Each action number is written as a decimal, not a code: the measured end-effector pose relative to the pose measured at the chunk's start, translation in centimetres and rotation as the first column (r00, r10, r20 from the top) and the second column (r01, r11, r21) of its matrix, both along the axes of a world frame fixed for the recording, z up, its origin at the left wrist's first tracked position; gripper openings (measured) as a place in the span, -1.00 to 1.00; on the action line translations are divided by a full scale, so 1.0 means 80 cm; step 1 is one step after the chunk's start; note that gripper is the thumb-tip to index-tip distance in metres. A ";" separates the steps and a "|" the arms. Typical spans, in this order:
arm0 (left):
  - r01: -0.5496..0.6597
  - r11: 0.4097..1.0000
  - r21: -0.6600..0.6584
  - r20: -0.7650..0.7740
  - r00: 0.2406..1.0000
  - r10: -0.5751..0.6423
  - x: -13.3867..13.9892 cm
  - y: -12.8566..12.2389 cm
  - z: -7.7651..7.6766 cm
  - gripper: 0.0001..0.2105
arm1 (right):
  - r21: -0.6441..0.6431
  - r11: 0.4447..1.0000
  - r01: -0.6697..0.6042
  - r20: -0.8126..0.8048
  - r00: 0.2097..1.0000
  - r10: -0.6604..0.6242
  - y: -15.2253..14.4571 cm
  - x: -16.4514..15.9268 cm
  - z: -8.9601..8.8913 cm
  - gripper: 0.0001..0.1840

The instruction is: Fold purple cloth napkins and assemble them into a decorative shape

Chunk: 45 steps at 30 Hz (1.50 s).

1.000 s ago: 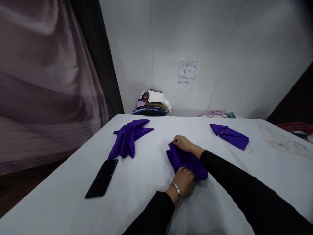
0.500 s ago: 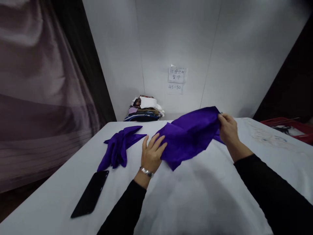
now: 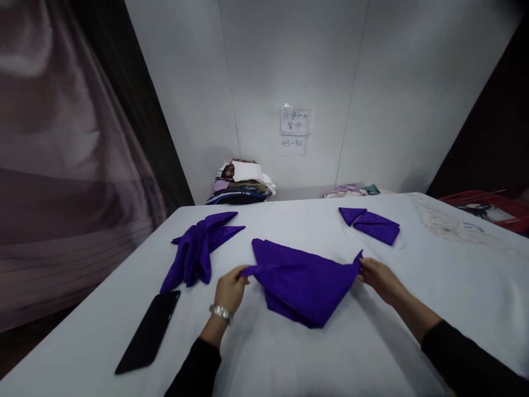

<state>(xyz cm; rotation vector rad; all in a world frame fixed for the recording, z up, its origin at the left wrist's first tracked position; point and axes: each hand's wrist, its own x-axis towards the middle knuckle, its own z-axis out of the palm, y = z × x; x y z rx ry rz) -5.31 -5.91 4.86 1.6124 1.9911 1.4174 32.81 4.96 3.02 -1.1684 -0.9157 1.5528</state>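
A purple cloth napkin [image 3: 306, 281] is stretched between my two hands over the white-covered table [image 3: 289, 353]. My left hand [image 3: 230, 292], with a silver bracelet at the wrist, pinches its left corner. At the opposite corner, my right hand [image 3: 378, 278] grips the fabric between thumb and fingers. The napkin's middle sags toward me in layered folds, its lowest point near the tabletop. To the left lies a pleated purple napkin [image 3: 196, 248] with pointed ends. Farther back on the right, a flat folded purple napkin [image 3: 376, 225] rests on the table.
A black phone [image 3: 149, 331] lies at the left front of the table. Behind the far edge are a clothes stack [image 3: 243, 182] and more folded fabric [image 3: 351, 191]. A red basket [image 3: 504, 212] stands at right; a curtain [image 3: 61, 165] hangs at left.
The napkin has come down and nearer to me. My left hand, earlier spread against the cloth, now pinches a corner. My right hand has lowered, uncovering the folded napkin behind.
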 end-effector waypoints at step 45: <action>0.474 0.862 -0.178 -0.269 0.819 -0.507 0.094 -0.108 0.009 -0.88 | 0.410 0.912 -0.004 0.637 0.717 -0.283 -0.113 0.075 0.027 -0.44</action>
